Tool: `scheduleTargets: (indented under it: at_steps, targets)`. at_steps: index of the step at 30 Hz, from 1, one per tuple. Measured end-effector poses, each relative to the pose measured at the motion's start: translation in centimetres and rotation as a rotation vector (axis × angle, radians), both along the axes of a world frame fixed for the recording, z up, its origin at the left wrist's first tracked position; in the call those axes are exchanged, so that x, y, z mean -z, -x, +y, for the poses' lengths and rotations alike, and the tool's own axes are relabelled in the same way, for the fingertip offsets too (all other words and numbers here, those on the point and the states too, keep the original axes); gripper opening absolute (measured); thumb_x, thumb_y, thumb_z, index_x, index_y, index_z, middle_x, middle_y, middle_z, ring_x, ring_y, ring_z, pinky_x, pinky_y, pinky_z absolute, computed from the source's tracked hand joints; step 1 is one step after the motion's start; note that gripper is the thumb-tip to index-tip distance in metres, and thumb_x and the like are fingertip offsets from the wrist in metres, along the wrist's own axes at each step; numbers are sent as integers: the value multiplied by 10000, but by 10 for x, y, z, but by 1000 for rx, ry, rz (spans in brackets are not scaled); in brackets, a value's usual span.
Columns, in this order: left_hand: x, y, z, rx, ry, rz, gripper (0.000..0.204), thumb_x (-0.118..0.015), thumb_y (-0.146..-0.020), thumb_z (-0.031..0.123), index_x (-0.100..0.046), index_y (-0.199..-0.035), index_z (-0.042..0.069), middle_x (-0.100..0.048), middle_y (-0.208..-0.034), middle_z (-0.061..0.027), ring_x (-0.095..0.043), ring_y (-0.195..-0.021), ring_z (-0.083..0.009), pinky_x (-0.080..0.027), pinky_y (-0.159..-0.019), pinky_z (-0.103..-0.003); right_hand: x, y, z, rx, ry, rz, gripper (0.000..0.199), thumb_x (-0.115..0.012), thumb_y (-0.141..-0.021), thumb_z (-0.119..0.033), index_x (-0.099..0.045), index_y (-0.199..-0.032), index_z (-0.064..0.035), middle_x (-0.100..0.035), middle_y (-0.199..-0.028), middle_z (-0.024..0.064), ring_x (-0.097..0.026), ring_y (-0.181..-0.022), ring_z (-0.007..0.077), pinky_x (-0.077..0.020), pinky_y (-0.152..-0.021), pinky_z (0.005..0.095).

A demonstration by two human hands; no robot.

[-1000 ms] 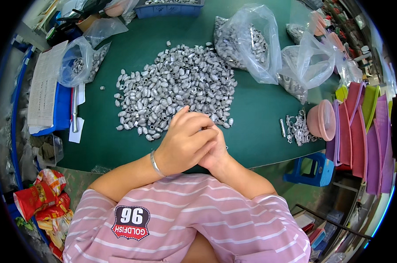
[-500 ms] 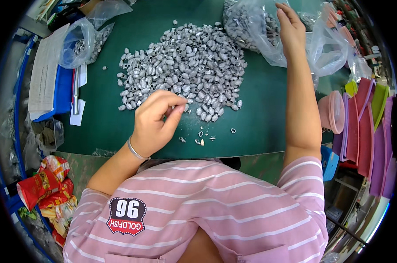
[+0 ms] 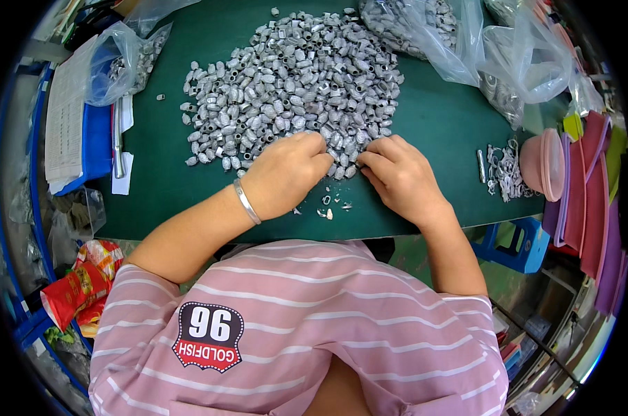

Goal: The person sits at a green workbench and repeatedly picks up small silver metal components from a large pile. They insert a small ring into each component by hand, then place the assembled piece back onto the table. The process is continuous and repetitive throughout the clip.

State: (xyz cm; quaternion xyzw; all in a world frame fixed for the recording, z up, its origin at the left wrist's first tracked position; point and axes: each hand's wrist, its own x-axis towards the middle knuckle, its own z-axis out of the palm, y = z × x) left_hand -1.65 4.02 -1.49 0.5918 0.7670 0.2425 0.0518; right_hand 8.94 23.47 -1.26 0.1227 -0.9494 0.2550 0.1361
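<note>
Head view: left hand point(image 3: 286, 175) and right hand point(image 3: 405, 179) curl at the near fringe of the grey metal-looking pile point(image 3: 293, 90), pinching or not I can't tell, with it spreading ahead of both, away from the near edge of the tabletop point(image 3: 154, 197)

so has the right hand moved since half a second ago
Yes: against the green table, the right hand has come nearer the body and leftward, from the clear bag to the near edge of the grey pile.
</note>
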Motion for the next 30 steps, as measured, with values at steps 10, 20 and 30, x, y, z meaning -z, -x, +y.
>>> scheduleTargets:
  at_steps: [10,20,30]
  targets:
    - [0,-3,-7,-1,-117,-206,179,-687,-683,16,-596,-838,23,-559,-862,-87,-572,-761,-240,-473,-657,-315,3,-7,-6,42,110,-43,158,-644,-696,-48,-603,-847,-36,-540,-792,89,-547,-743,269,-450,-660,365]
    - [-9,-22,-18,-108,-451,-1054,190,-649,-768,-25,-598,-950,-7,-581,-903,-60,-604,-807,-159,-512,-662,-247,-3,-19,-28,-9,930,-65,186,-657,-719,31,-617,-899,2,-580,-876,95,-569,-772,168,-474,-636,259]
    - [3,-32,-26,-238,-458,-2223,123,-545,-892,101,-565,-976,13,-624,-930,-123,-626,-791,-167,-528,-667,-249,13,-27,-45,-107,2119,-472,133,-574,-816,25,-558,-949,28,-581,-998,193,-628,-867,247,-552,-753,354]
